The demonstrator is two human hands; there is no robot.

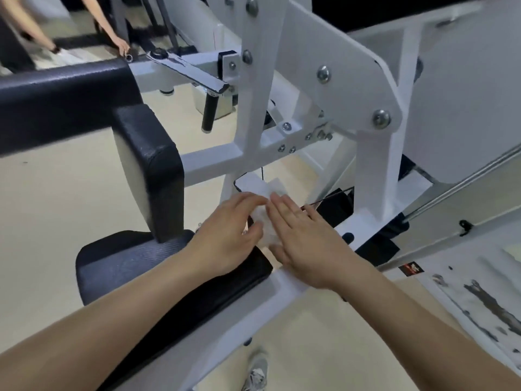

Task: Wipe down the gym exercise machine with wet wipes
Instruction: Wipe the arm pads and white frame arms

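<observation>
The wet wipe (266, 221) sits at the middle of the frame, bunched between my two hands on the white frame of the machine (372, 170), just past the far edge of the black seat pad (132, 263). My left hand (228, 235) holds one side of it, fingers (251, 199) curved over the top and the thumb closing in from below, so I'd call that a pinch. My right hand (304, 244) lies flat on the other side with its fingers straight and close together, pressing the cloth down. The wipe is white, crumpled and folded on itself, with a loose flap showing beyond my fingertips; much of it is hidden under my palms. I judge it light, limp and damp — it will drape over whatever it touches and could ball up or tear if dragged by a corner across bolt heads. Better to take it as a flat pad under the whole hand and steady an edge with the thumb. The painted steel looks smooth and hard, so the wipe should slide easily — the textured black back pad (152, 170), left of center, may drag more.
</observation>
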